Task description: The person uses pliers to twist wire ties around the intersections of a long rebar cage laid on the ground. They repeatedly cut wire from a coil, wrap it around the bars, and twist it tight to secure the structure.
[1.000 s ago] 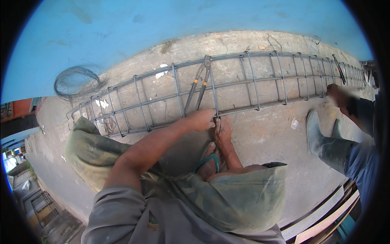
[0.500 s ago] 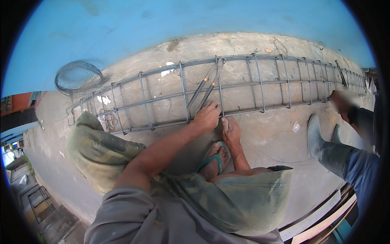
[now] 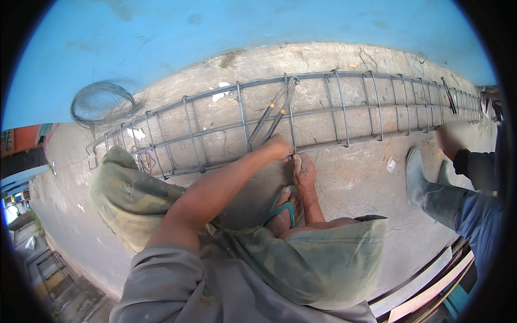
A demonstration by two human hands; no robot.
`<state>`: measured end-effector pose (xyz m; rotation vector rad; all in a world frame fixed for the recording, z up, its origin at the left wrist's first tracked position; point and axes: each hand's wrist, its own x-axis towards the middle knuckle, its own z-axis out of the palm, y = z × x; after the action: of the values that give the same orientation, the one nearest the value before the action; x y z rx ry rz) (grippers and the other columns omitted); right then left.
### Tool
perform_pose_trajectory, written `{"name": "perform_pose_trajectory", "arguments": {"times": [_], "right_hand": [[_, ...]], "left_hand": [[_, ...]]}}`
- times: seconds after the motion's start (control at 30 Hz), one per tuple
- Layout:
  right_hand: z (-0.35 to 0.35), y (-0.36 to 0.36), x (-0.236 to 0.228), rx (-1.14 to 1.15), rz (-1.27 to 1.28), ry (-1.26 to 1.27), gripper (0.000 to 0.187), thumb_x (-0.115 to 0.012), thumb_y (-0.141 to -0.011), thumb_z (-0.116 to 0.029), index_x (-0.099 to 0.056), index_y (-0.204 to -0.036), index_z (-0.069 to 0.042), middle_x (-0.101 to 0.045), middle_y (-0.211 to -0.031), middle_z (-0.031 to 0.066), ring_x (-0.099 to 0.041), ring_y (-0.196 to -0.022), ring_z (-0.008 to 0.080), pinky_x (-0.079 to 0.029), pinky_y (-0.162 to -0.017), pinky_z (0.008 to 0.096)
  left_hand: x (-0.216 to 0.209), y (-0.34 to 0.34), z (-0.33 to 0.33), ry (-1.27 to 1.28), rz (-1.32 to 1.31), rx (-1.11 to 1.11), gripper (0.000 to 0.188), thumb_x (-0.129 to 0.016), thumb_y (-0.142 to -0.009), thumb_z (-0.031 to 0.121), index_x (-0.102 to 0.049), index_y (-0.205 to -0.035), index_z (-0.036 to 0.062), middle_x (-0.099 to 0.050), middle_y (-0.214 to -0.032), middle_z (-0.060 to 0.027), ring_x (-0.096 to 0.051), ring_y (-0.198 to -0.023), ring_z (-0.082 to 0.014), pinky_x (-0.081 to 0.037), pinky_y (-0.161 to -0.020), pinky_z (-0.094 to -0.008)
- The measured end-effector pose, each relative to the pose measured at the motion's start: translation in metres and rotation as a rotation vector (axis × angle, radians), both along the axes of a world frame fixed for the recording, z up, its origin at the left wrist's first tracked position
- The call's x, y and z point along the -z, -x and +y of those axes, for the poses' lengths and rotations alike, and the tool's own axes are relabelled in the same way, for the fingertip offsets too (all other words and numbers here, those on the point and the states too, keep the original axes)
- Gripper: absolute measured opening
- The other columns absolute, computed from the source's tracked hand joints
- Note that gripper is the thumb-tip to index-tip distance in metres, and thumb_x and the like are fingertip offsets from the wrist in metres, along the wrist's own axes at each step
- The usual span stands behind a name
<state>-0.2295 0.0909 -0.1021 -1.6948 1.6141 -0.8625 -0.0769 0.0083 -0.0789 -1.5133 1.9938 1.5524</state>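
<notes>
A long cage of steel rebar [image 3: 318,113] lies across the concrete in front of me. My left hand [image 3: 278,146] is closed at its near bar, beside a crosswise stirrup, with the back of the hand covering the fingertips. Just to the right, my right hand [image 3: 305,171] pinches close under the same joint. What either hand grips is too small or hidden to make out, perhaps only the bar's edge. Tower pincers [image 3: 277,119] with dark handles and orange bands lie over the cage, jaws at the far bars, handle ends near my left hand.
A loose coil of thin wire [image 3: 102,102] lies at the far left by the blue wall [image 3: 258,27]. At right, another person's rubber boot [image 3: 425,185] and blurred hand [image 3: 452,137] are near the cage. Wooden boards [image 3: 431,288] lie at lower right. My sandalled foot [image 3: 281,218] is below my hands.
My left hand has turned over slightly at the joint and its forearm has risen. My right hand stays pinched there. The other person's hand has shifted slightly.
</notes>
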Motion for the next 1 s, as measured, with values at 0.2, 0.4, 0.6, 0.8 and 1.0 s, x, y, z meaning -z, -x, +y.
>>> {"name": "perform_pose_trajectory", "arguments": {"times": [0.2,0.4,0.6,0.8,1.0], "right_hand": [[0.004,-0.002,-0.005,0.078,0.031,-0.086,0.022,-0.054,-0.098,-0.022,-0.066,-0.101,-0.005,-0.064,-0.088,0.0229,-0.062,-0.08,0.0427,-0.048,-0.068,0.0465],[0.003,-0.006,-0.015,0.092,-0.007,-0.213,0.024,-0.055,-0.098,-0.026,-0.065,-0.105,-0.005,-0.065,-0.088,0.0245,-0.063,-0.082,0.0439,-0.049,-0.071,0.0463],[0.017,-0.006,-0.028,0.077,-0.064,-0.203,0.026,-0.057,-0.096,-0.018,-0.063,-0.111,0.001,-0.069,-0.088,0.0192,-0.067,-0.077,0.0268,-0.051,-0.069,0.0372],[0.008,-0.003,-0.071,-0.104,0.064,-0.365,0.029,-0.056,-0.095,-0.019,-0.061,-0.114,0.002,-0.068,-0.09,0.0226,-0.067,-0.08,0.0344,-0.052,-0.072,0.0383],[0.013,0.007,-0.034,0.064,0.173,-0.303,0.035,-0.052,-0.098,-0.031,-0.063,-0.101,0.002,-0.065,-0.074,0.0198,-0.064,-0.066,0.0361,-0.05,-0.062,0.0439]], "left_hand": [[0.001,0.016,0.021,0.273,-0.01,-0.385,0.022,-0.062,-0.086,0.024,-0.073,-0.098,0.0089,-0.071,-0.093,-0.0155,-0.068,-0.089,-0.0331,-0.053,-0.081,-0.0421],[-0.02,0.006,0.063,0.653,0.315,-0.592,0.02,-0.059,-0.088,0.015,-0.071,-0.099,0.0033,-0.068,-0.095,-0.0161,-0.064,-0.089,-0.0313,-0.051,-0.078,-0.0416],[-0.01,-0.013,0.079,1.038,0.317,-0.122,0.036,-0.059,-0.082,0.009,-0.063,-0.116,0.0013,-0.059,-0.118,-0.0108,-0.057,-0.1,-0.0292,-0.05,-0.083,-0.0392],[-0.005,-0.022,0.08,1.019,0.264,0.023,0.05,-0.06,-0.079,0.011,-0.055,-0.127,-0.001,-0.055,-0.122,-0.013,-0.055,-0.106,-0.0304,-0.047,-0.09,-0.0395],[-0.013,-0.023,0.074,0.816,0.415,-0.08,0.047,-0.061,-0.085,0.013,-0.053,-0.128,-0.0029,-0.057,-0.12,-0.0167,-0.057,-0.106,-0.0351,-0.048,-0.088,-0.0427]]}}
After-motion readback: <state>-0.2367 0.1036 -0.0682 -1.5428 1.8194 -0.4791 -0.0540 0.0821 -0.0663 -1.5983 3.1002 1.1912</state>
